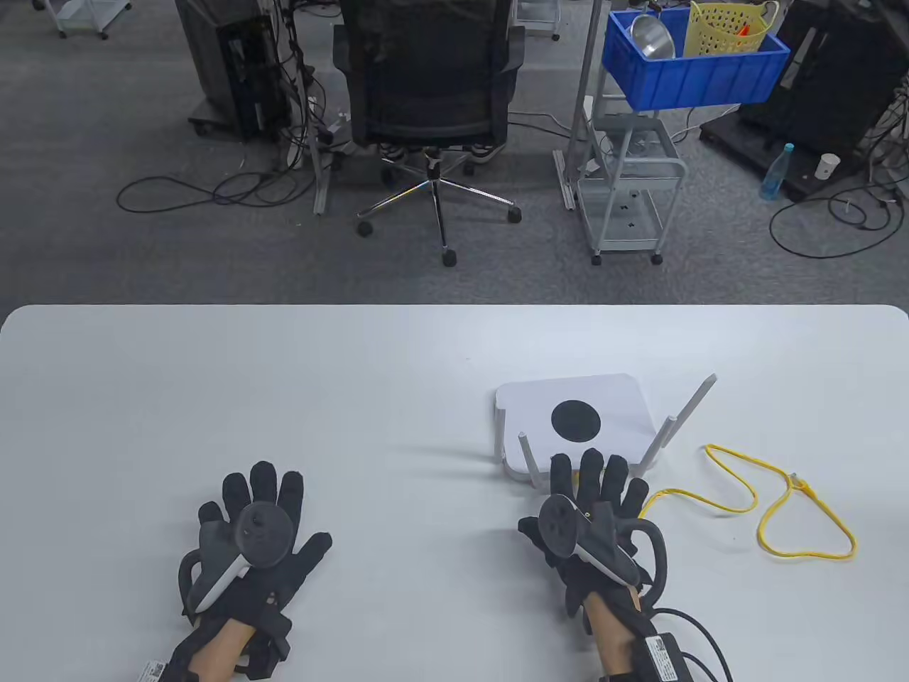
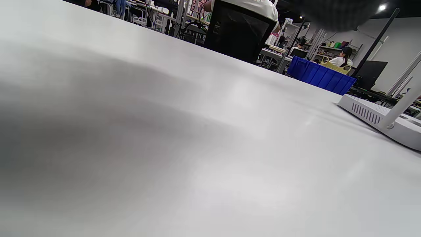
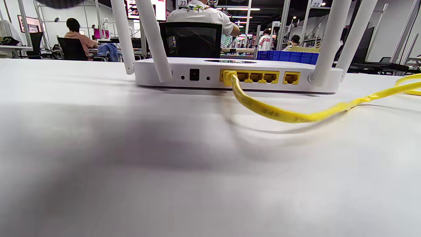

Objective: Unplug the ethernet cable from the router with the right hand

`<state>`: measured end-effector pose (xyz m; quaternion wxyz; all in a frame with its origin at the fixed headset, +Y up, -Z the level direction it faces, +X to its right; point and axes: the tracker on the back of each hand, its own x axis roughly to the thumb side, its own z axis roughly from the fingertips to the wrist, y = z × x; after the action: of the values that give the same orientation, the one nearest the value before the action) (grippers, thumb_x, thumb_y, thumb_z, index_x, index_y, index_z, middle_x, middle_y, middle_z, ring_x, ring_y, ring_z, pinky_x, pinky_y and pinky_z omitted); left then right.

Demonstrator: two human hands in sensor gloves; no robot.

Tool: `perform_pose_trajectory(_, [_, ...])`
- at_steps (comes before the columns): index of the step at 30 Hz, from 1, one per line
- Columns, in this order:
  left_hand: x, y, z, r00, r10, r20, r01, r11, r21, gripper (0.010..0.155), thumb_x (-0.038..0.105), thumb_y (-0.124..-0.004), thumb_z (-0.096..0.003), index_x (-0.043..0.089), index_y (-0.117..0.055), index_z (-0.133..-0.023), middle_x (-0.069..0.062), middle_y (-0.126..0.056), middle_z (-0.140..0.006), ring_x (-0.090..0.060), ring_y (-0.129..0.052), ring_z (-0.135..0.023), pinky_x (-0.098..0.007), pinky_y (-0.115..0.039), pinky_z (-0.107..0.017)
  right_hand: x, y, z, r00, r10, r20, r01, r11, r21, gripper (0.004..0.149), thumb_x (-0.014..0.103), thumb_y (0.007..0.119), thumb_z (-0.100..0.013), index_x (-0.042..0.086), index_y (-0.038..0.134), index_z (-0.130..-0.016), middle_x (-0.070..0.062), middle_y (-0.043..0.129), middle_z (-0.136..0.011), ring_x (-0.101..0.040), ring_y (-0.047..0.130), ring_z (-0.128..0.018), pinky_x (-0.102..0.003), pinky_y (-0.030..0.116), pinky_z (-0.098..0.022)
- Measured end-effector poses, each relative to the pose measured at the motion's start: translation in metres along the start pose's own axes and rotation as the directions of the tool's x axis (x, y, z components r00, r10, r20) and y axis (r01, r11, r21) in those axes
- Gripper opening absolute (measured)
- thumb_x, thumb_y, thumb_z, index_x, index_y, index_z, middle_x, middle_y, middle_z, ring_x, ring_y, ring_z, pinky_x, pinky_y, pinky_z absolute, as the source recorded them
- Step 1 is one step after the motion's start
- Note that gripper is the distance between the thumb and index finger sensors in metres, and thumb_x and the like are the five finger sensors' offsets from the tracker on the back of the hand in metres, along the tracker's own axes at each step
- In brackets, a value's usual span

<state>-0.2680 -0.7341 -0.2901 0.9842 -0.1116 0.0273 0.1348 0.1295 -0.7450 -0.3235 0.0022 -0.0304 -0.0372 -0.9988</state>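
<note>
A white router [image 1: 575, 419] with a black disc on top and several antennas lies on the white table [image 1: 284, 398], right of centre. A yellow ethernet cable [image 1: 781, 511] is plugged into the leftmost yellow port on its near side [image 3: 227, 76] and loops off to the right [image 3: 296, 115]. My right hand [image 1: 593, 497] lies flat with fingers spread just in front of the router's near edge, holding nothing. My left hand [image 1: 259, 526] lies flat and spread on the table at the left, empty. The router's corner shows in the left wrist view [image 2: 378, 118].
Beyond the table's far edge stand a black office chair [image 1: 429, 106], a metal cart [image 1: 628, 192] carrying a blue crate [image 1: 692, 67], and floor cables. The cable's free end [image 1: 799, 483] lies on the table right of the router.
</note>
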Motion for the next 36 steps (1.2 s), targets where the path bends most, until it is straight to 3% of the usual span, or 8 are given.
perform_pose_trajectory(15, [0.000, 0.000, 0.000, 1.000, 0.006, -0.004, -0.007, 1.000, -0.015, 0.085, 0.063, -0.063, -0.0484, 0.033, -0.014, -0.111, -0.008, 0.010, -0.118, -0.044, 0.013, -0.104, -0.066, 0.005, -0.067, 0.003, 0.000, 0.001, 1.000, 0.013, 0.006, -0.013, 1.000, 0.016, 0.096, 0.068, 0.051, -0.046, 0.014, 0.012, -0.115, -0.035, 0.012, -0.118, -0.062, 0.009, -0.099, -0.075, 0.011, -0.065])
perform_pose_trajectory(20, [0.000, 0.000, 0.000, 1.000, 0.001, -0.003, -0.002, 1.000, -0.025, 0.084, 0.063, -0.063, -0.0483, 0.033, -0.015, -0.111, -0.008, 0.010, -0.118, -0.045, 0.013, -0.103, -0.066, 0.005, -0.067, 0.003, -0.001, 0.000, 1.000, -0.004, 0.026, 0.004, 1.000, 0.022, 0.095, 0.069, 0.050, -0.045, 0.017, 0.012, -0.114, -0.037, 0.005, -0.112, -0.061, 0.005, -0.093, -0.072, 0.010, -0.065])
perform_pose_trajectory(36, [0.003, 0.000, 0.001, 1.000, -0.025, 0.010, 0.025, 0.999, -0.024, 0.083, 0.063, -0.063, -0.0478, 0.036, -0.016, -0.110, -0.007, 0.010, -0.117, -0.044, 0.015, -0.100, -0.065, 0.006, -0.065, 0.010, -0.018, -0.010, 0.996, -0.085, 0.012, 0.085, 0.996, 0.012, 0.104, 0.069, 0.051, -0.045, 0.004, 0.005, -0.111, -0.041, 0.003, -0.110, -0.064, 0.006, -0.094, -0.076, 0.012, -0.064])
